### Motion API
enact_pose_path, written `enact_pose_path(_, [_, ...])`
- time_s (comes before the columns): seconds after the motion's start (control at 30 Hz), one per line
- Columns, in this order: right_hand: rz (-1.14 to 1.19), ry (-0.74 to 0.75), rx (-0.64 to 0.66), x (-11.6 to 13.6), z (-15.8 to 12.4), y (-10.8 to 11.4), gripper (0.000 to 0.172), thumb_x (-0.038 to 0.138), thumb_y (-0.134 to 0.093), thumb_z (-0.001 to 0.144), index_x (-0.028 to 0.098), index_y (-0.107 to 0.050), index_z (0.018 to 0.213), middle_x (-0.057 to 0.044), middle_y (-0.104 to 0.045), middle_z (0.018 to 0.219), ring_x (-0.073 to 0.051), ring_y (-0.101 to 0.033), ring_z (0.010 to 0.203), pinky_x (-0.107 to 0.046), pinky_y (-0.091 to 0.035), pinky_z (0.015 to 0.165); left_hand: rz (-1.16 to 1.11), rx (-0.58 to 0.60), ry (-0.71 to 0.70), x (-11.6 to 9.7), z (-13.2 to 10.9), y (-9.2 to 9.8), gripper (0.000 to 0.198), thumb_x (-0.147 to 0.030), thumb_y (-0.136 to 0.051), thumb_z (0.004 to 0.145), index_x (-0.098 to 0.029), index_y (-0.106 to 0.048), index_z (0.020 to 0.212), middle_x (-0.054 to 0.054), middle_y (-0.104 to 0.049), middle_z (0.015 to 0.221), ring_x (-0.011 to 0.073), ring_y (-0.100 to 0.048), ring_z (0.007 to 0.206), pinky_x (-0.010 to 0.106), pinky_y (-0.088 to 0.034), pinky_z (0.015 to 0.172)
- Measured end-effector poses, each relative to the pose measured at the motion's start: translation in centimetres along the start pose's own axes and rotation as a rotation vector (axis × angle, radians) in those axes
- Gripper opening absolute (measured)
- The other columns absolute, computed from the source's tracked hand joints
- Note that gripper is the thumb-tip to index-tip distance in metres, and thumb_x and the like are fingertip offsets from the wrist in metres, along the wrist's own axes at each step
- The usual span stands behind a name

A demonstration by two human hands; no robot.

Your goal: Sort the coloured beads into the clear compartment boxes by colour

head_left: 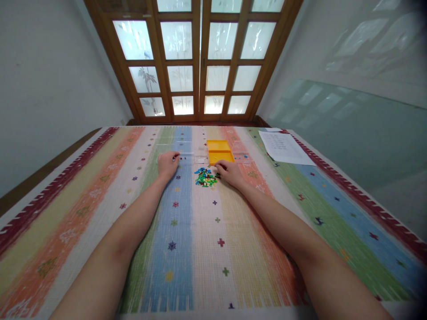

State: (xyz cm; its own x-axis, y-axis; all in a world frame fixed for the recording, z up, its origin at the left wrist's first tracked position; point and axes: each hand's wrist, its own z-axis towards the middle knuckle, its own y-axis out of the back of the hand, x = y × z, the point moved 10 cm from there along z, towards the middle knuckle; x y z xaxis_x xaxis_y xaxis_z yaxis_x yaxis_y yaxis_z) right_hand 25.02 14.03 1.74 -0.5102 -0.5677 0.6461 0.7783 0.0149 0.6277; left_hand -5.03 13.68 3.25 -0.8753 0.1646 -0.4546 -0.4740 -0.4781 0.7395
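Note:
A pile of small blue, green, yellow and dark plastic pieces lies on the striped tablecloth between my hands. My right hand is at the pile's right edge, just below a yellow two-part tray. Its fingers are pinched together, and whatever they hold is too small to make out. Further left, my left hand rests over the blue and green stripes with thumb and forefinger closed. A few tiny dark pieces lie right beside its fingertips. I cannot tell what is in that pinch.
Clear plastic trays, hard to see, flank the yellow tray on both sides. A few blue pieces sit to its right. A printed paper sheet lies at the far right of the tablecloth. Glazed wooden doors stand behind the table.

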Motion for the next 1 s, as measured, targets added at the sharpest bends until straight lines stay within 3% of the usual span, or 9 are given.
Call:
enact_pose_path(0.13, [-0.048, 0.010, 0.034, -0.2, 0.0, -0.6, 0.020, 0.029, -0.056, 0.101, 0.022, -0.076, 0.100, -0.003, -0.076, 0.089, -0.020, -0.067, 0.080, -0.028, -0.046, 0.074, 0.013, 0.006, -0.005, -0.5, -0.3, 0.1, 0.022, -0.027, -0.058, 0.096, -0.023, -0.077, 0.106, 0.007, -0.078, 0.107, 0.0263, -0.069, 0.100, 0.043, -0.045, 0.100])
enact_pose_path(0.27, [-0.123, 0.049, 0.079, -0.2, 0.1, -1.3, 0.017, 0.021, -0.060, 0.099, 0.022, -0.076, 0.105, -0.005, -0.077, 0.101, -0.021, -0.069, 0.092, -0.030, -0.049, 0.082, 0.000, 0.025, -0.091, -2.5, -0.9, -0.2, 0.021, -0.025, -0.056, 0.097, -0.023, -0.076, 0.104, 0.006, -0.078, 0.106, 0.0259, -0.068, 0.102, 0.043, -0.044, 0.101])
enact_pose_path(0.53, [-0.239, 0.063, 0.184, 1.3, 0.0, -2.5, 0.022, 0.025, -0.063, 0.101, 0.022, -0.077, 0.117, -0.009, -0.074, 0.107, -0.023, -0.067, 0.098, -0.031, -0.048, 0.086, -0.027, 0.211, -0.289, -6.6, -2.3, -2.1, 0.018, -0.025, -0.060, 0.096, -0.023, -0.076, 0.105, 0.008, -0.076, 0.104, 0.0266, -0.067, 0.102, 0.042, -0.047, 0.095])
enact_pose_path(1.0, [-0.217, 0.078, 0.246, 2.2, 0.1, -2.8, 0.012, 0.015, -0.066, 0.095, 0.019, -0.074, 0.103, -0.006, -0.071, 0.098, -0.021, -0.063, 0.090, -0.028, -0.043, 0.079, -0.012, 0.269, -0.347, -7.2, -2.8, -2.8, 0.020, -0.026, -0.058, 0.097, -0.022, -0.077, 0.104, 0.007, -0.075, 0.101, 0.0251, -0.066, 0.098, 0.040, -0.048, 0.093])
